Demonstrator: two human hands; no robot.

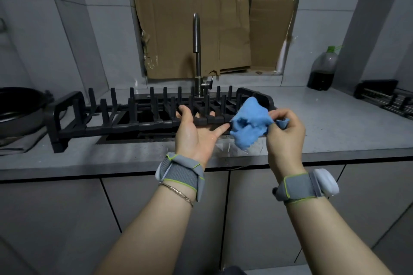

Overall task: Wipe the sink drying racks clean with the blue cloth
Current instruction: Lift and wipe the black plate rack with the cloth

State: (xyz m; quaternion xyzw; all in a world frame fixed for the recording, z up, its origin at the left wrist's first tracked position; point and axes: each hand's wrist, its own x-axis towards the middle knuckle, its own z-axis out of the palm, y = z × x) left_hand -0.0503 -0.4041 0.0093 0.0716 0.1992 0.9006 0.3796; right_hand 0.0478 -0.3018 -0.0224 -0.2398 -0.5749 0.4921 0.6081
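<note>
A black plastic drying rack [125,116] with upright pegs lies across the sink, spanning from the left counter to the right rim. My left hand [196,131] is palm up under its front rail, fingers curled up around the rail near the middle-right. A crumpled blue cloth [250,123] sits against the rack's right end. My right hand [285,131] pinches the cloth's right side between thumb and fingers.
A steel faucet [196,56] rises behind the rack. A dark pan [17,109] sits at the left. A second rack [386,98] and a bottle of dark liquid [323,69] stand on the right counter [335,127]. Cardboard [201,33] covers the window.
</note>
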